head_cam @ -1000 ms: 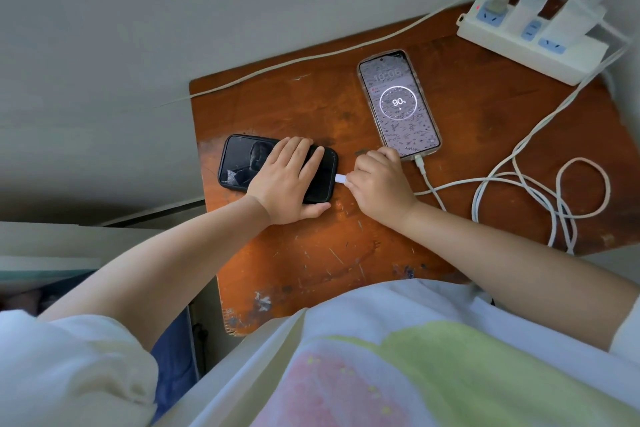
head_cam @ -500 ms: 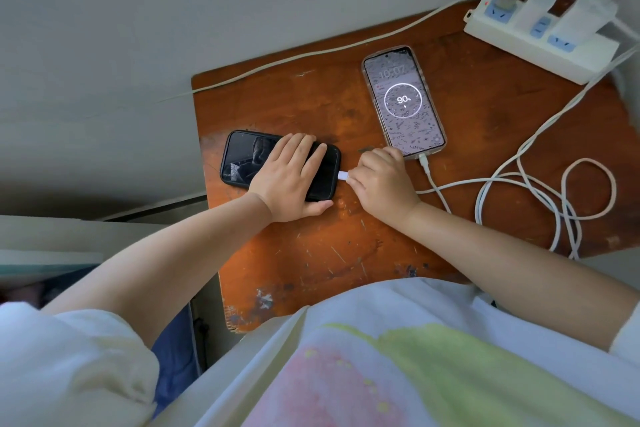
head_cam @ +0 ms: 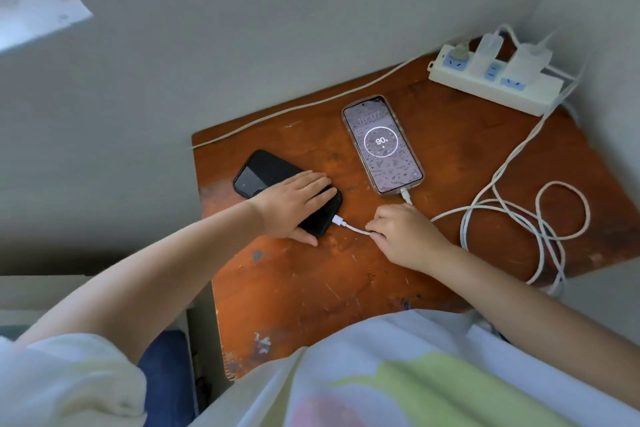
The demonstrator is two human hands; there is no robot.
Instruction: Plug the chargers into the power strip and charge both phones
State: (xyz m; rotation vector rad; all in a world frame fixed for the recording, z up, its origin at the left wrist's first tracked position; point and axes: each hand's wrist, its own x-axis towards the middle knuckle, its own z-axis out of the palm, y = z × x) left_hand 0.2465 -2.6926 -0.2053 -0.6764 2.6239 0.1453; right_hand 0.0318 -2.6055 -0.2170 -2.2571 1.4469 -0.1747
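A black phone (head_cam: 263,173) lies screen-dark at the left of the brown wooden table (head_cam: 346,288). My left hand (head_cam: 294,204) rests flat on its near end, pinning it down. A white cable plug (head_cam: 341,221) sits in the black phone's port. My right hand (head_cam: 401,232) pinches that cable a short way back from the plug. A second phone (head_cam: 382,144) lies lit, showing 90% with a charging mark, with its own white cable plugged in. A white power strip (head_cam: 491,83) at the back right holds two white chargers (head_cam: 526,57).
Loose white cable loops (head_cam: 540,218) lie on the right side of the table, running up to the strip. The strip's own cord (head_cam: 294,107) trails along the table's back edge by the grey wall. A white garment covers the near edge.
The plug has gone into the black phone's port. My right hand has slid back along the cable, away from the phone. The view has shifted, and the black phone now lies turned.
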